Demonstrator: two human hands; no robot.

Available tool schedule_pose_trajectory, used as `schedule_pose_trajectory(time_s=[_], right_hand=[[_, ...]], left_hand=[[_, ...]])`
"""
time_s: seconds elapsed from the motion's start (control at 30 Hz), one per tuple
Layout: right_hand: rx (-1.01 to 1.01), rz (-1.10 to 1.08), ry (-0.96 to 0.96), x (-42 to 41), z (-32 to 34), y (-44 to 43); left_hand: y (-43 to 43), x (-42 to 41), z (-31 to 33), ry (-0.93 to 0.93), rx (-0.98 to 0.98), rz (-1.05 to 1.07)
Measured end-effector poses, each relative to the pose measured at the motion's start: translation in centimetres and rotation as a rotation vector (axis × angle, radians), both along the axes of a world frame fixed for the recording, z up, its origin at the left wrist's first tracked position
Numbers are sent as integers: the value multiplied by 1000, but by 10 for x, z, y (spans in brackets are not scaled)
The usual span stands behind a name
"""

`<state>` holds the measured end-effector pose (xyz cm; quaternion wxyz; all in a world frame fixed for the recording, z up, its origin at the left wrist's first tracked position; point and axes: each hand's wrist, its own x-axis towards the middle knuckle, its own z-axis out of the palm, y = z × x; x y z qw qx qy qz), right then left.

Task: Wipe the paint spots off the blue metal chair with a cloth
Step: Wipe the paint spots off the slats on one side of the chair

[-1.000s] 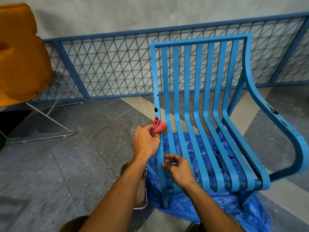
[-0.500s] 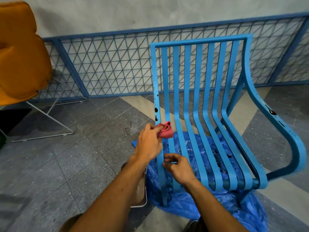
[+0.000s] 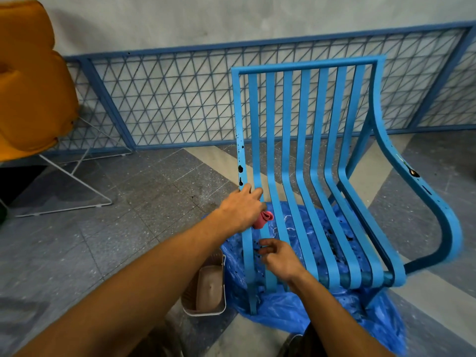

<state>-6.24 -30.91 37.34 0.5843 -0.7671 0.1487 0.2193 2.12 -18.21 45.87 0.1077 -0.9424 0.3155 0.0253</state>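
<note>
Basket [image 3: 203, 311] of pale perforated plastic stands on the tiled floor [image 3: 77, 240], just left of the blue metal chair [image 3: 305, 124]. Only a brownish surface shows inside it, and what that is cannot be made out. The one chair stands on a crumpled blue plastic sheet [image 3: 283, 315], with seven slats between its two side rails and one armrest in view. Two larger black paint spots [image 3: 240, 169] sit on the left rail amid fine speckles, and another blob marks the armrest.

The left hand [image 3: 242, 210] reaches forward with its fingers stretched against the left rail and first slat, just below those spots. It grips one bunched pink cloth [image 3: 262, 219] beneath the palm. The right hand [image 3: 279, 258] hangs lower by the first slat, fingers loosely curled and holding nothing. An orange chair [image 3: 31, 99] and a blue mesh fence [image 3: 167, 99] stand behind.
</note>
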Motion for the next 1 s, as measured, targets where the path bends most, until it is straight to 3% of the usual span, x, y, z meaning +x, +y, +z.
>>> schedule_pose_trajectory(time_s=[0.13, 0.37, 0.63, 0.8, 1.0], right_hand=[[-29, -43, -19, 0, 3, -13], [36, -150, -86, 3, 11, -24], [39, -161, -179, 1, 28, -26], [89, -87, -295, 3, 46, -12], [217, -74, -303, 15, 58, 2]], left_hand=[[9, -16, 4, 69, -47, -44], [23, -7, 3, 21, -290, 165], [44, -54, -38, 3, -432, 101], [48, -62, -39, 13, -625, 96], [52, -61, -31, -49, -859, 255]])
